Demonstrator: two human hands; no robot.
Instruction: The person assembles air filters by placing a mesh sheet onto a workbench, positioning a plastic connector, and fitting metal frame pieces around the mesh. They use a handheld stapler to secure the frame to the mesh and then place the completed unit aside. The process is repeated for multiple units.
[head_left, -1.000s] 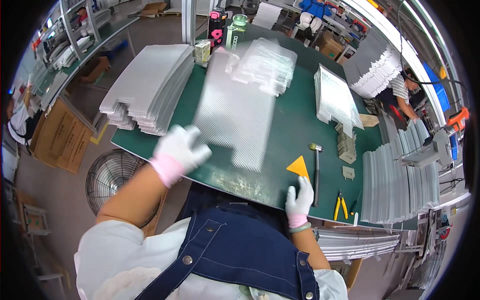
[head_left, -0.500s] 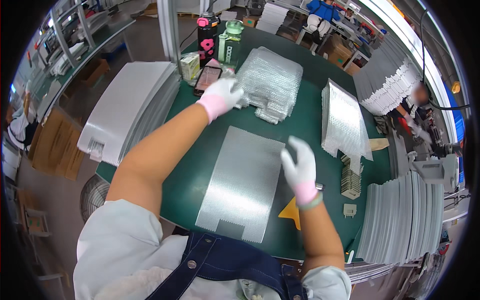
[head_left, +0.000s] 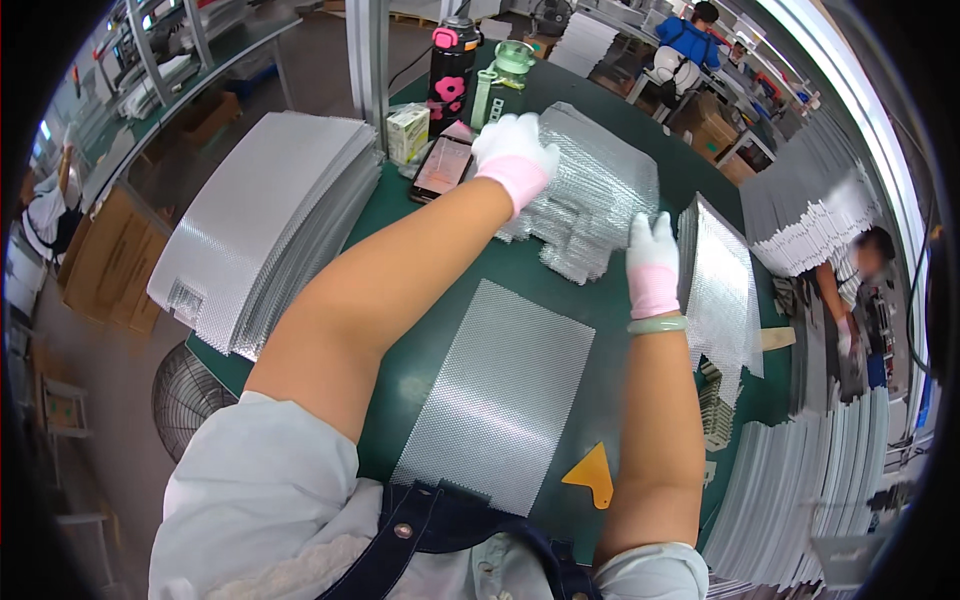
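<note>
My left hand (head_left: pixel 514 160), in a white glove with a pink cuff, reaches to the left edge of a stack of shiny translucent sheets (head_left: pixel 592 185). Its fingers are apart, and the stack hides part of their contact with it. My right hand (head_left: pixel 652 262), gloved alike, is at the stack's right edge with fingers stretched out; whether it touches cannot be made out. A single silvery textured sheet (head_left: pixel 505 390) with a notch at its near end lies flat before me. To its right lies a yellow triangular scraper (head_left: pixel 592 475).
More sheet stacks stand at left (head_left: pixel 265 210) and right (head_left: pixel 718 275). A phone (head_left: pixel 443 168), a small box (head_left: pixel 408 133), a dark flask (head_left: pixel 453 70) and a green bottle (head_left: pixel 508 80) are back left. Beige blocks (head_left: pixel 716 415) lie right. A co-worker (head_left: pixel 850 280) is far right.
Both hands have moved away from me to the translucent stack, the left to the right and the right forward past the flat sheet. The view has shifted slightly.
</note>
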